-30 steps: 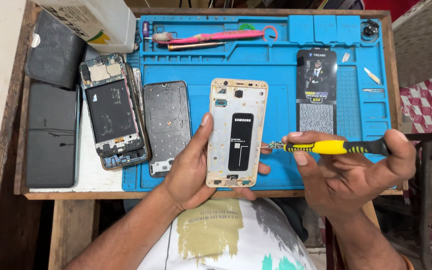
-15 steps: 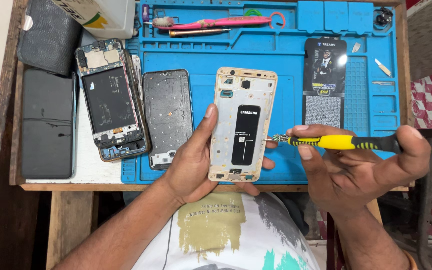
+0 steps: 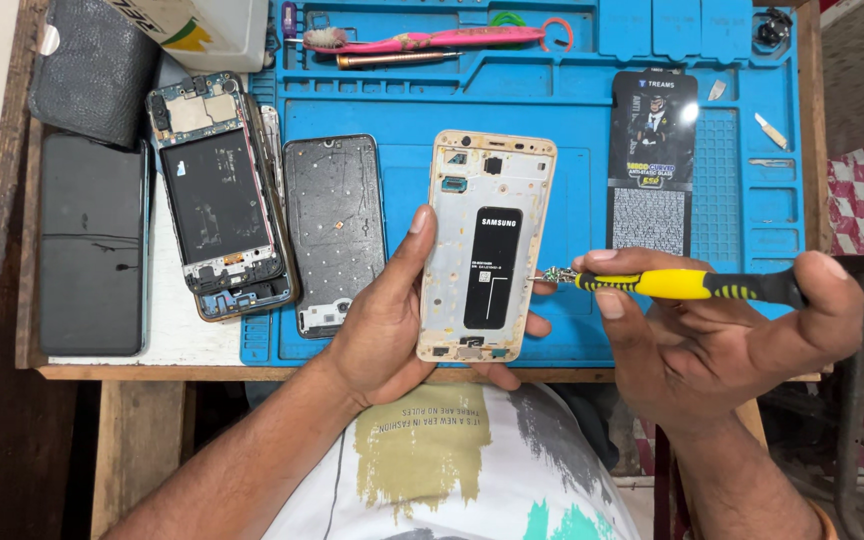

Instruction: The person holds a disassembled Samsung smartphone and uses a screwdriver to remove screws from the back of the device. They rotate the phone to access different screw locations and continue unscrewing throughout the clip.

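The left hand (image 3: pixel 377 335) cradles a gold-rimmed phone frame with a black rectangular panel down its middle (image 3: pixel 487 245), gripping it from the side: the thumb lies up the left edge and fingertips peek out under the right edge and bottom, so the open inner face is turned up toward the camera and kept steady above the near edge of the blue silicone repair mat (image 3: pixel 572 100). The right hand (image 3: pixel 722 340) is closed around a yellow-and-black-handled precision screwdriver (image 3: pixel 687 285), held nearly level like a pen — thumb and forefinger pinch the front of the handle while another finger curls over its far end, a grip that seems meant for fine turning rather than force. Its metal tip meets the right edge of the frame about two-thirds of the way down, apparently at a screw or seam there, though the contact point is too small to make out. Left of the frame, lying flat and out of the way, are a dark grey phone back plate (image 3: pixel 335 230), a stripped phone body with exposed circuit board (image 3: pixel 217 195) and a black glass phone (image 3: pixel 92 245). A pink toothbrush (image 3: pixel 422 40) rests in the mat's top groove, and a black printed card packet (image 3: pixel 652 165) lies to the right.
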